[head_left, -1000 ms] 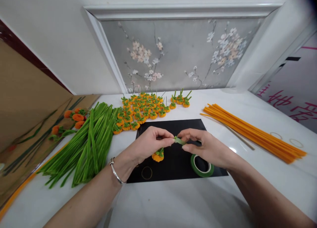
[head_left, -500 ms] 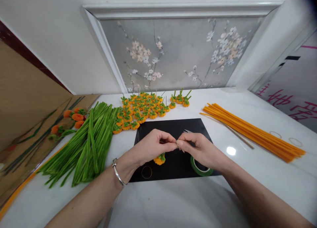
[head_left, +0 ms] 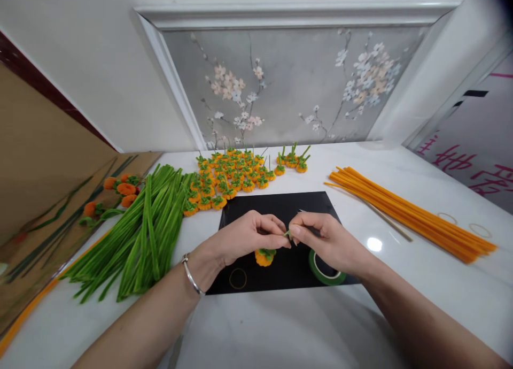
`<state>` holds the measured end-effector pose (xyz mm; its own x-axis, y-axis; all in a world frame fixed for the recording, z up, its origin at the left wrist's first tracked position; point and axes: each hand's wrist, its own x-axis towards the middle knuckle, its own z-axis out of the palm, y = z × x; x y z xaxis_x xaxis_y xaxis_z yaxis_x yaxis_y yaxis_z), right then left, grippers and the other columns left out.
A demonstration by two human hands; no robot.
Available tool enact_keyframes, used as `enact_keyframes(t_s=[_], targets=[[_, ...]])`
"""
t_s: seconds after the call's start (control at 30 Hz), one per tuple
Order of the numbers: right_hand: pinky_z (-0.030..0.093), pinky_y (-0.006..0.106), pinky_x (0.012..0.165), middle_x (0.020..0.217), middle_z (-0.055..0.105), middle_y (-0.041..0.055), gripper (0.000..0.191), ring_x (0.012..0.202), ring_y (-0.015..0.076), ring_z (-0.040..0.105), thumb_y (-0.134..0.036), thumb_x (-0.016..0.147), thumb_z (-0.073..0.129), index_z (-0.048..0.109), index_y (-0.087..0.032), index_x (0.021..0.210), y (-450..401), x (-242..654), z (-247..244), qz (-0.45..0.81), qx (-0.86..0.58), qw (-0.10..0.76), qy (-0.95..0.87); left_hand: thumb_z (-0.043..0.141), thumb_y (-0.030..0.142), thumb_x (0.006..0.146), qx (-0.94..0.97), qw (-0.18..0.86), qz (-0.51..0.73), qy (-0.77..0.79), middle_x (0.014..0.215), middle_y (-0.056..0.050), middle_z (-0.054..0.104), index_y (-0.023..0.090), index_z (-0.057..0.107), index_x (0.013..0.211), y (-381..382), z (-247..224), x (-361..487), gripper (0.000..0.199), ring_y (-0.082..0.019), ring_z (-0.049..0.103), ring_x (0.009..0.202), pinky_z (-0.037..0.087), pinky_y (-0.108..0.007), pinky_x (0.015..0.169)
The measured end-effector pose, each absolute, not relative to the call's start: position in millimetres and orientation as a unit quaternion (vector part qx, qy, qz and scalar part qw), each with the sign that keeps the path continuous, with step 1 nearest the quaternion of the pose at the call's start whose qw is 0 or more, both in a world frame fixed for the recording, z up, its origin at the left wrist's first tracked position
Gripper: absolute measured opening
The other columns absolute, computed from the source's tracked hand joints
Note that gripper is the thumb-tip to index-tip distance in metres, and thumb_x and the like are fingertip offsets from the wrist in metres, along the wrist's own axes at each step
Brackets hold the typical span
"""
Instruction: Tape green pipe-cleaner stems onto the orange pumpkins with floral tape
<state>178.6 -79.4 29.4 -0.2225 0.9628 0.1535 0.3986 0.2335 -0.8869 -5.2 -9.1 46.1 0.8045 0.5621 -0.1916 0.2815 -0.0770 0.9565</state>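
Observation:
Over the black mat (head_left: 276, 203), my left hand (head_left: 250, 238) and my right hand (head_left: 326, 240) meet with pinched fingertips. Both are closed on a thin green strip (head_left: 287, 233), of which only a short bit shows. Just under my left fingers is a small orange fuzzy pumpkin (head_left: 264, 258) with a green top; whether it hangs from the hand or touches the mat, I cannot tell. Beside my right hand's underside, a roll of green tape (head_left: 326, 277) lies on the mat. Scissor tips (head_left: 301, 211) peek out behind my right hand, the rest hidden.
Green pipe cleaners (head_left: 148, 235) lie heaped at left, orange pipe cleaners (head_left: 409, 214) at right. Several finished pumpkins (head_left: 228, 176) crowd the back, with a smaller group (head_left: 294, 163) beside them. Orange flowers (head_left: 126, 189) lie far left. A rubber band (head_left: 238, 278) is on the mat.
The small pumpkin has shifted slightly to the right. My fingertips have parted a little, and the green strip now shows between them.

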Motion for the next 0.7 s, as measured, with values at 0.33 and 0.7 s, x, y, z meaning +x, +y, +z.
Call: enact_keyframes(t_s=[0.33, 0.7], targets=[[0.04, 0.025, 0.065, 0.072, 0.058, -0.0007, 0.018, 0.069, 0.0131, 0.051, -0.021, 0.086, 0.046, 0.055, -0.019, 0.071, -80.7, 178.3, 29.9, 0.341, -0.529, 0.368, -0.685, 0.068, 0.024, 0.067, 0.761, 0.509, 0.163, 0.367, 0.099, -0.004, 0.055, 0.017, 0.073, 0.065, -13.0, 49.7, -1.1, 0.008, -0.013, 0.056, 0.078, 0.046, -0.026, 0.069], [0.043, 0.026, 0.068, 0.076, 0.065, -0.0011, 0.018, 0.071, 0.0144, 0.058, -0.02, 0.086, 0.047, 0.062, -0.021, 0.076, -81.8, 178.3, 28.9, 0.309, -0.553, 0.345, -0.692, 0.06, 0.028, 0.078, 0.762, 0.56, 0.121, 0.303, 0.1, -0.006, 0.061, 0.018, 0.073, 0.075, -11.6, 49.9, -3.2, 0.017, -0.015, 0.058, 0.082, 0.047, -0.023, 0.068]])
